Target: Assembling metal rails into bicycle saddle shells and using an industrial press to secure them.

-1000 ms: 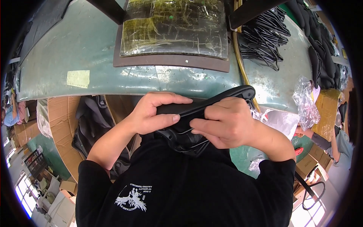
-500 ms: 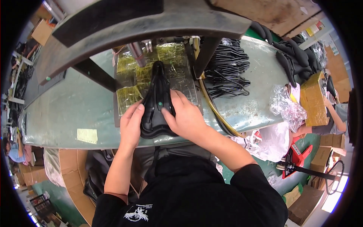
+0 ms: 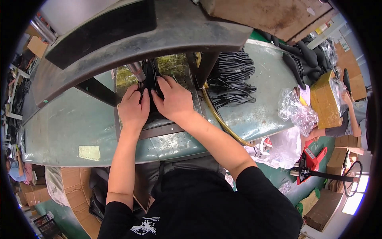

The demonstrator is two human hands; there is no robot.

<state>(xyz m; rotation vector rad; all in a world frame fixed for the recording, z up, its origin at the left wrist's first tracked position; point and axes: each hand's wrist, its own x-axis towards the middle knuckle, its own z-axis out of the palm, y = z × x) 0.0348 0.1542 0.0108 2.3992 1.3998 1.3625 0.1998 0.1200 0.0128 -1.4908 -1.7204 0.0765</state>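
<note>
A black bicycle saddle [image 3: 151, 77], underside up half a second ago, now lies largely hidden between my hands. My left hand [image 3: 134, 108] grips its left side, thumb against the saddle. From the other side my right hand [image 3: 175, 98] holds it, fingers along its right edge. The saddle's front end passes beneath the machine's frame. A metal rod [image 3: 137, 72] of the machine points down just beside it, close to my left fingers; contact cannot be made out. Under the saddle is a base plate [image 3: 175, 65] covered in yellowish tape.
The dark machine frame [image 3: 175, 38] arches over the work. Right of it lie a pile of black bent wire rails [image 3: 232, 75] and a yellow hose [image 3: 223, 121]. Farther right are more black saddles [image 3: 304, 57], clear plastic wrap [image 3: 296, 107] and a co-worker's arm [image 3: 352, 115] by a carton [image 3: 326, 101].
Both hands have moved the saddle forward and slightly left, away from the table's front edge and under the machine frame. My view has shifted slightly too.
</note>
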